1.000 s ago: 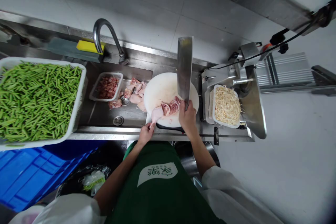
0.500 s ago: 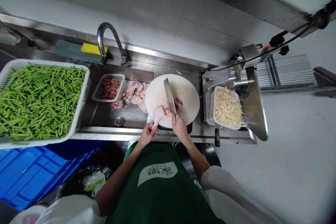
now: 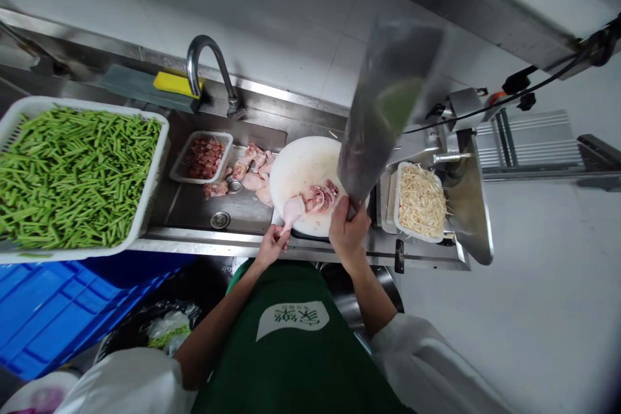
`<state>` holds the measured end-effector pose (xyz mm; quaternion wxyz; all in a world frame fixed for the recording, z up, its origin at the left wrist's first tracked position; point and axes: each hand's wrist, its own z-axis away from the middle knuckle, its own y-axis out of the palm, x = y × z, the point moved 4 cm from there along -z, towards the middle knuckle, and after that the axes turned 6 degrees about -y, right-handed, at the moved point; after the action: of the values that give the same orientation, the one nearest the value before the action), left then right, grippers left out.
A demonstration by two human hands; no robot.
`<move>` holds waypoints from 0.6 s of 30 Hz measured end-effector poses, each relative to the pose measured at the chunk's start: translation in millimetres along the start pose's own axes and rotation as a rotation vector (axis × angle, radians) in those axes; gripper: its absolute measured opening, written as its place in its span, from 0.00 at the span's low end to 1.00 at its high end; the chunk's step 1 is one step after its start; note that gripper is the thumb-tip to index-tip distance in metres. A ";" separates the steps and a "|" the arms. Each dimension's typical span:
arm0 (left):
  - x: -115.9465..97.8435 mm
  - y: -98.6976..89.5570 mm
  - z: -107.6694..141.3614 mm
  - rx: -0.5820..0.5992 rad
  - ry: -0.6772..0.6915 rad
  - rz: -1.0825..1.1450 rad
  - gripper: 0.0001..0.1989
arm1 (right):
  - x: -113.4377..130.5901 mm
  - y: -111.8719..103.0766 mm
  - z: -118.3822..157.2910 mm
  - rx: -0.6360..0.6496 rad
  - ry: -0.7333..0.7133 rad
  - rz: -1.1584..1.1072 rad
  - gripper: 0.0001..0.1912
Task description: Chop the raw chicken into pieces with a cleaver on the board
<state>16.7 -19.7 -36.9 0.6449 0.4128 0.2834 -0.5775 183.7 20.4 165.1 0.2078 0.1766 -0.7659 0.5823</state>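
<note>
The light is cool, greyish and fairly dim, spread softly over the wall (image 3: 291,39) and sink (image 3: 189,207). Pale glints run along the steel front edge (image 3: 194,242) and the faucet (image 3: 224,68), while the recess (image 3: 213,278) below sinks into near-black shadow. The white cutting board (image 3: 310,162) stands out as a bright patch. Motion smears the cleaver blade (image 3: 373,110) into a translucent grey streak with a blurred green patch. Toward the margins the wide lens stretches the sleeves (image 3: 121,381), and the right-hand corners darken
</note>
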 end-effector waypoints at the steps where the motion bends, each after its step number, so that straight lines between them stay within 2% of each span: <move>1: 1.7 -0.2 -0.9 -0.001 0.002 -0.002 0.28 | -2.7 14.8 5.9 0.065 0.028 0.028 0.25; 5: 6.7 -7.1 -5.7 -0.045 0.026 -0.057 0.27 | -25.2 87.6 36.7 0.503 0.126 0.218 0.20; 7: 6.7 -11.1 -7.4 -0.076 0.033 -0.081 0.26 | -34.4 102.5 42.4 0.570 0.120 0.255 0.19; 10: 10.0 -8.8 -8.0 -0.057 -0.069 -0.090 0.27 | -42.3 101.1 38.2 0.594 0.102 0.238 0.21; 13: 17.5 3.2 -6.8 0.034 -0.183 -0.094 0.30 | -47.5 93.3 28.2 0.587 0.073 0.170 0.20; 16: 22.4 13.1 -5.7 0.128 -0.126 -0.130 0.29 | -58.1 88.3 17.3 0.590 0.064 0.012 0.17; 18: 25.0 12.9 -5.3 0.147 -0.089 -0.191 0.26 | -70.1 85.7 11.8 0.650 0.146 -0.139 0.17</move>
<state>34.3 -28.0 -57.9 0.5669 0.4042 0.2492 -0.6732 198.1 33.3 55.4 0.2341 0.2435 -0.5093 0.7915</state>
